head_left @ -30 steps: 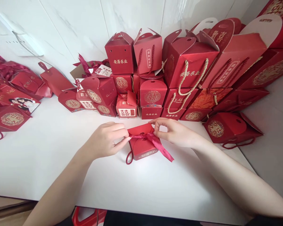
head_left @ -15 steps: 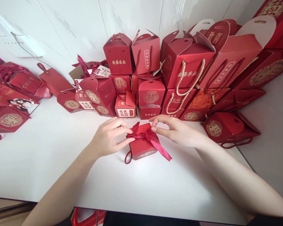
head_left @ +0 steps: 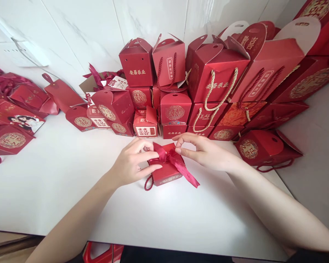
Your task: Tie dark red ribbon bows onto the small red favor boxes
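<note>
A small red gift box (head_left: 168, 171) with a gold-printed front sits on the white table. Across its top lies a dark red satin ribbon (head_left: 182, 168), knotted in the middle, one tail trailing over the front right edge. My left hand (head_left: 134, 160) is at the knot's left side, its bent fingers closed on a raised fold of ribbon, with the thumb held apart below. At the box's right rear, my right hand (head_left: 201, 151) pinches the ribbon between thumb and index finger; the pinched part is mostly hidden. A twisted cord handle (head_left: 148, 183) hangs at the box's left.
Behind the hands, several red gift boxes (head_left: 175, 109) are stacked against the tiled wall (head_left: 153, 18). One box with a cord handle (head_left: 252, 148) lies at the right. More boxes (head_left: 12, 140) and ribbons (head_left: 13, 81) are piled at the far left. The table edge (head_left: 106, 242) runs along the front.
The ribbon's left end, upright before, is now folded over into a loop by my left fingers. My left hand has shifted slightly right; my right hand has stayed in place.
</note>
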`<state>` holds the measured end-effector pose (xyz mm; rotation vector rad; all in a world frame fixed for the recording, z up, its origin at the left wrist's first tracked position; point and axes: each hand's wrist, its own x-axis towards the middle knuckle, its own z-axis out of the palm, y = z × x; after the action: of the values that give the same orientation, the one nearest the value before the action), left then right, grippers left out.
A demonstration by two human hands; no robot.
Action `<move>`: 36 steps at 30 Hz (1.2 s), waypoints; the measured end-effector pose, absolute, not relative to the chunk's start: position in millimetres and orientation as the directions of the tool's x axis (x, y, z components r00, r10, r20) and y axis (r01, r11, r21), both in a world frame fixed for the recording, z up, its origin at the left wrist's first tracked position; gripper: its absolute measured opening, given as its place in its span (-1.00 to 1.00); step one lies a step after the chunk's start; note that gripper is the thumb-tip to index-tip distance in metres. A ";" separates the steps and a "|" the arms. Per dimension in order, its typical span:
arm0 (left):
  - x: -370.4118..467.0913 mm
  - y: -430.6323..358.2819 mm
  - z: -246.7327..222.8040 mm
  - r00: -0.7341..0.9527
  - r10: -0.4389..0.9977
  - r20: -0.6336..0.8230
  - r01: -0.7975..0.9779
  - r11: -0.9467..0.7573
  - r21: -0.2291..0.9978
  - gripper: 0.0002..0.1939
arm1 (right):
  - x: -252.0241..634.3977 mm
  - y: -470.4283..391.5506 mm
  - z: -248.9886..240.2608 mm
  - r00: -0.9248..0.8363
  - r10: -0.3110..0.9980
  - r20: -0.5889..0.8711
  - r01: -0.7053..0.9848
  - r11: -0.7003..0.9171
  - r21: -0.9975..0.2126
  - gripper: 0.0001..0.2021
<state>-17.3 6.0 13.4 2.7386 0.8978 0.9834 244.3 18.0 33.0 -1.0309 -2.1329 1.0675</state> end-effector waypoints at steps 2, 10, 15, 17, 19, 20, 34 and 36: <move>-14.7 2.6 16.6 0.647 0.548 0.530 0.444 -0.836 0.323 -0.92 | 244.1 17.9 33.4 -0.566 0.815 0.122 0.389 0.395 -0.832 -0.83; -20.1 -1.5 34.9 0.770 0.510 0.382 0.230 -0.781 0.580 -0.73 | 243.7 18.1 32.0 -0.561 0.820 0.117 0.363 0.371 -0.855 -0.72; -25.1 3.0 32.7 0.663 0.652 0.368 0.432 -0.734 0.523 -0.79 | 239.0 20.0 25.5 -0.589 0.790 0.169 0.292 0.403 -0.867 -0.76; -26.1 3.8 30.6 0.663 0.666 0.343 0.470 -0.726 0.501 -0.78 | 236.6 20.6 21.4 -0.607 0.768 0.204 0.275 0.444 -0.853 -0.84; -26.8 4.8 27.7 0.656 0.664 0.360 0.485 -0.736 0.473 -0.84 | 234.8 20.8 18.2 -0.617 0.754 0.224 0.258 0.463 -0.848 -0.88; -27.0 5.5 26.1 0.648 0.661 0.378 0.491 -0.742 0.457 -0.87 | 234.3 20.8 17.3 -0.619 0.752 0.228 0.251 0.464 -0.850 -0.88; -18.0 8.1 20.9 0.614 0.761 0.207 0.441 -0.549 0.710 -0.78 | 235.1 26.8 12.3 -0.691 0.700 0.178 0.151 0.381 -0.912 -0.68; -16.6 8.7 20.3 0.626 0.755 0.197 0.437 -0.549 0.713 -0.82 | 234.6 27.6 10.5 -0.691 0.702 0.172 0.157 0.378 -0.913 -0.67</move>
<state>-16.6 8.7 20.3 2.2200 0.9290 0.6572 234.6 27.6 10.5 -0.7368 -2.0925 1.3004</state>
